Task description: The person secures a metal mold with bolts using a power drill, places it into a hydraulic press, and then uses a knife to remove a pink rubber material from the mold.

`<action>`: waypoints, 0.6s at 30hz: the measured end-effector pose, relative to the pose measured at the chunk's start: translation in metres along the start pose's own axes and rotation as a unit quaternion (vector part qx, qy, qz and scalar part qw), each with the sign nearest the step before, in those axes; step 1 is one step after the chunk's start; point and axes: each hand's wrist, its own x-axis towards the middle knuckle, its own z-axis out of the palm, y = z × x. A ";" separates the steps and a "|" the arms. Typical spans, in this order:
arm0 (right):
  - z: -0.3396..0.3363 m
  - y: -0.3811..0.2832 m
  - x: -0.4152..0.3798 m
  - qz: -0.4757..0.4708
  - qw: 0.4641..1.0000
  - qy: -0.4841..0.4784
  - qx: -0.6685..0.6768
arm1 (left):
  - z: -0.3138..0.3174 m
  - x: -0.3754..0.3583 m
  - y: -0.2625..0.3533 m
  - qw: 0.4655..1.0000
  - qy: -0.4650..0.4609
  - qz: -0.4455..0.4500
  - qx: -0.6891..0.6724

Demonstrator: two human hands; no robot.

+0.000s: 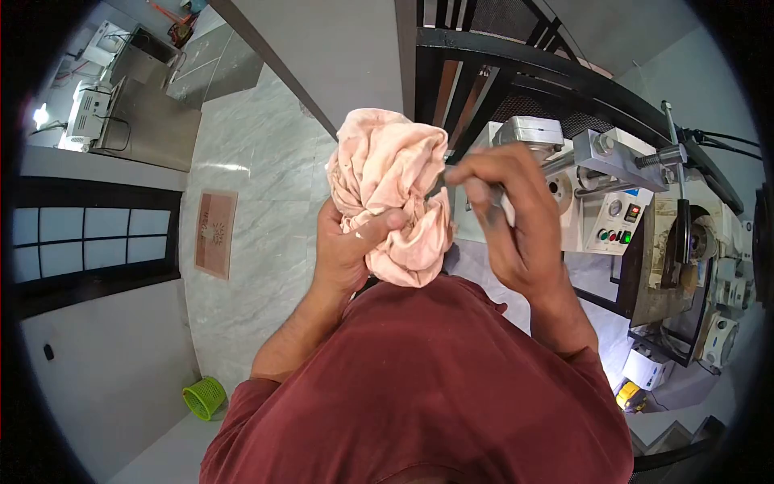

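Observation:
A bunched pale pink cloth (387,165) hangs in front of my chest, crumpled into thick folds. My left hand (351,246) grips it from below and the left, thumb pressed across its front. Just right of the cloth is my right hand (516,218), raised with its fingers curled inward. The index fingertip points at the cloth's right edge; whether it touches is hard to tell. Something small and whitish shows between the right thumb and fingers, too little of it visible to name. Dark grey smudges mark that thumb.
A bench machine (609,222) with a gauge and lit buttons stands close on the right, a metal clamp arm (621,161) above it. Black metal framing (516,56) crosses the top. A mat (216,234) and a green basket (205,398) lie on the tiled floor at left.

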 end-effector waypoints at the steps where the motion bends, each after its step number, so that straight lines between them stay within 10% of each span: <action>1: 0.003 -0.005 0.002 -0.002 1.000 -0.001 -0.004 | 0.003 -0.001 0.002 1.000 -0.003 0.002 -0.003; 18: 0.019 -0.007 -0.008 0.211 0.970 0.010 0.119 | 0.003 -0.008 0.012 0.984 0.045 0.060 0.162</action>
